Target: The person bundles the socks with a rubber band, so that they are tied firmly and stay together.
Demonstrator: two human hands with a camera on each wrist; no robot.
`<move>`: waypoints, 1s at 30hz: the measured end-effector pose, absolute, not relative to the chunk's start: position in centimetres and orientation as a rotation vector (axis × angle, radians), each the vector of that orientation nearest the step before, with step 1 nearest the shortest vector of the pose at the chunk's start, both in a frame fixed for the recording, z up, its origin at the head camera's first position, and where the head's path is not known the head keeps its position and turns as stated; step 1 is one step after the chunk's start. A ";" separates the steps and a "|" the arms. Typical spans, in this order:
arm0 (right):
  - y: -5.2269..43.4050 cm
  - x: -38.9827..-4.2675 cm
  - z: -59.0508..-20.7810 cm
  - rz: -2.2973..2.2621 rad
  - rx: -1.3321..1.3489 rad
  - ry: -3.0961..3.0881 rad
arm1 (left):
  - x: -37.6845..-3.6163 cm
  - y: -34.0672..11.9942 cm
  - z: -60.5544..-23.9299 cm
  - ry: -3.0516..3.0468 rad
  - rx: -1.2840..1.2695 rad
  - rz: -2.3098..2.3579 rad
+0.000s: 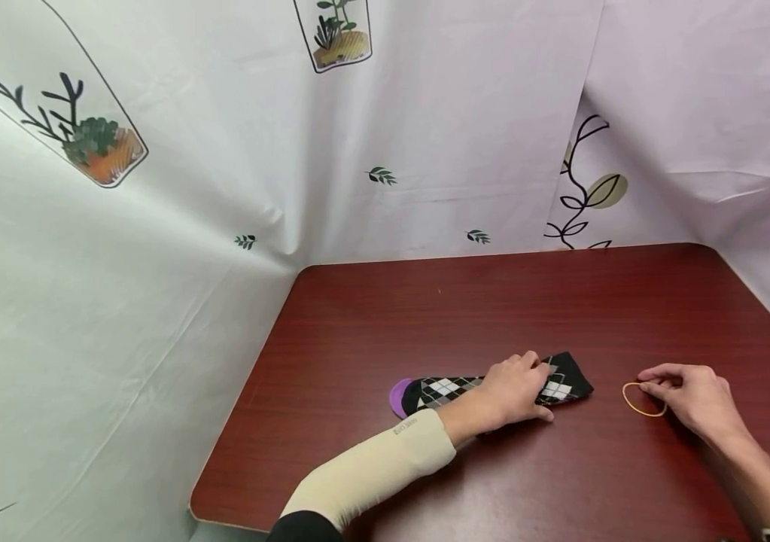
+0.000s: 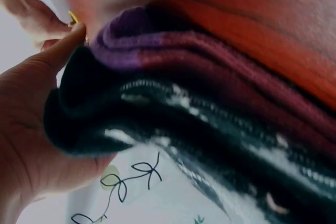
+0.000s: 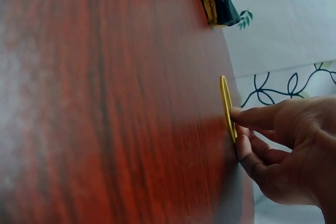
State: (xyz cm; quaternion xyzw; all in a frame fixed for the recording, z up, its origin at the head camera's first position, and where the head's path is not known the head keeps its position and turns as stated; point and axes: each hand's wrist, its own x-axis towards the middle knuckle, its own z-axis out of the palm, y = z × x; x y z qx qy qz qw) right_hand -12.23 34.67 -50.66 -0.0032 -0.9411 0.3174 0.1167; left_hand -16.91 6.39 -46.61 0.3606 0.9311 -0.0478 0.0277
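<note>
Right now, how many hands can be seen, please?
2: the left hand rests on the patterned sock; the right hand, farther right, pinches the yellow band.

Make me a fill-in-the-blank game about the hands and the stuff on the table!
The right hand pinches a rubber band that is coloured ____.
The black sock with diamonds on it lies under the ____ hand.
In the head view, the cloth peeking out at the sock's left end is ____.

Missing words: yellow; left; purple.
</note>
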 end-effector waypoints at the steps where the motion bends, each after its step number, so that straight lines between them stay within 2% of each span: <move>1: 34.7 -12.3 -50.7 0.924 -0.006 -2.756 | -16.8 6.5 -46.7 2.890 1.112 -0.173; 14: 34.4 -12.6 -50.6 0.801 0.112 -2.795 | -16.5 7.3 -47.3 3.012 1.152 -0.319; 24: 34.0 -12.7 -50.1 0.777 0.129 -2.883 | -15.4 8.4 -48.7 3.219 1.472 -0.832; 30: 33.9 -12.2 -48.9 0.855 0.081 -2.867 | -15.3 9.3 -48.9 3.273 1.450 -0.915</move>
